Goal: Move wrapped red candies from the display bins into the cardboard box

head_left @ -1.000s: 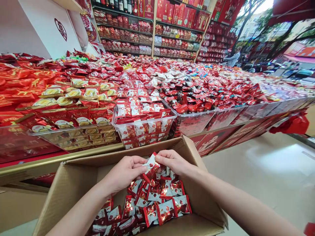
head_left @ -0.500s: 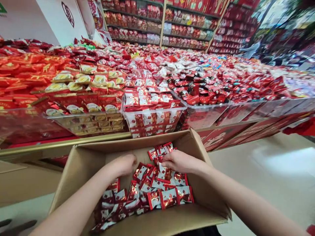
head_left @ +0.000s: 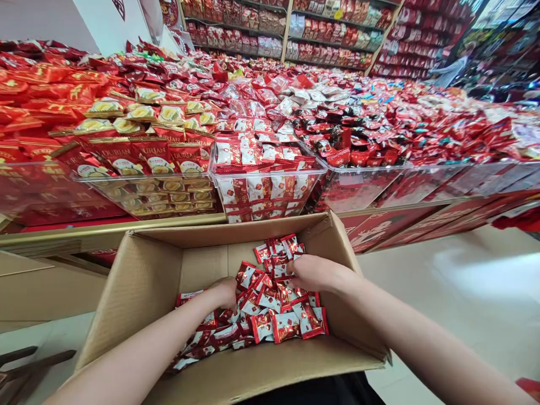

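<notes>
Both of my hands are inside an open cardboard box (head_left: pixel 143 281), among small red-and-white candy packets (head_left: pixel 287 326). My left hand (head_left: pixel 226 291) rests at the left side of the pile, back of the hand up. Its fingertips are hidden down among the packets, so its grip does not show. My right hand (head_left: pixel 314 274) reaches over the pile's right side, palm down. Its thumb and bent fingers are apart and touch the packets beneath; nothing shows lifted in them. The packets lie loosely, some flat and some tilted, mostly toward the middle and right of the box.
Just beyond the box stands a clear plastic bin (head_left: pixel 270 179) with similar packets in rows. Durian packets (head_left: pixel 145 154) fill the bin to its left. Bins of red packets extend rightward. Stocked shelves (head_left: pixel 329 34) rise behind; pale floor (head_left: pixel 439 304) lies at right.
My left hand has come down and slightly forward onto the packets. My right hand has shifted a little right and let go of a packet. The view has tilted slightly downward.
</notes>
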Available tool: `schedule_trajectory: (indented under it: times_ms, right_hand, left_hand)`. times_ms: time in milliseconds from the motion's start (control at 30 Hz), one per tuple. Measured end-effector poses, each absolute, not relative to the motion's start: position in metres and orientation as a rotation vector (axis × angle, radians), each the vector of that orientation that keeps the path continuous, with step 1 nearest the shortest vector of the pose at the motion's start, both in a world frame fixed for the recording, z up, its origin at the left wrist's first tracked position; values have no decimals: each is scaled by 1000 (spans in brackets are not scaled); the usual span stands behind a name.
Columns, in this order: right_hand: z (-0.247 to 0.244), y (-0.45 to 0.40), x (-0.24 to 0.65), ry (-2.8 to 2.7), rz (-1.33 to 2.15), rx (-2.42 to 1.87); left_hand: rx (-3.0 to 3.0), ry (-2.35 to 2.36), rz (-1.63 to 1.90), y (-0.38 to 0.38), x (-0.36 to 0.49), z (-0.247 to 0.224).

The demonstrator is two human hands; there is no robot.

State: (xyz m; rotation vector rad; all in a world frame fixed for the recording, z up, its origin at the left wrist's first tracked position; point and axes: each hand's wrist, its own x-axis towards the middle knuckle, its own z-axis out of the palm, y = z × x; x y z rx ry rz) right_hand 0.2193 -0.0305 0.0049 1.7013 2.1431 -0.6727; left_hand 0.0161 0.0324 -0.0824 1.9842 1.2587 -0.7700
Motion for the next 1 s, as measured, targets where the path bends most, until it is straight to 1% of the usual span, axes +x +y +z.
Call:
schedule_trajectory:
  times_ms: [67,133,233,300,367,467,533,633,733,1000]
  right_hand:
    - [5,-30,219,2164,-659,1714]
    - [6,-29,218,2241,-659,1743]
    - [9,-28,216,2452,-841,1805]
    - [12,-27,213,2547,-1070,1855]
    - [15,-27,211,2551,-1393,1898]
    - [19,-26,209,2330,-2026,1934]
    - [21,-25,209,2148,-2290,1984]
    - [20,-22,209,2083,-2409,2080]
    - [18,-20,210,2058,-2499,2107]
    - [23,-21,209,2009,-2528,2156]
  left_hand:
    - [1981,1267,-713,41,17,-70]
    - [1996,1253,-586,50,18,-51]
    - [1972,1123,-331,55,21,-18]
    - [1901,1006,-163,52,25,0]
    - [1809,917,-14,46,29,13]
    - [1670,862,164,39,33,23]
    - [1581,852,249,37,34,27]
    - [1451,831,296,38,32,31]
    - [1352,799,231,41,28,35]
    - [1365,750,179,40,28,31]
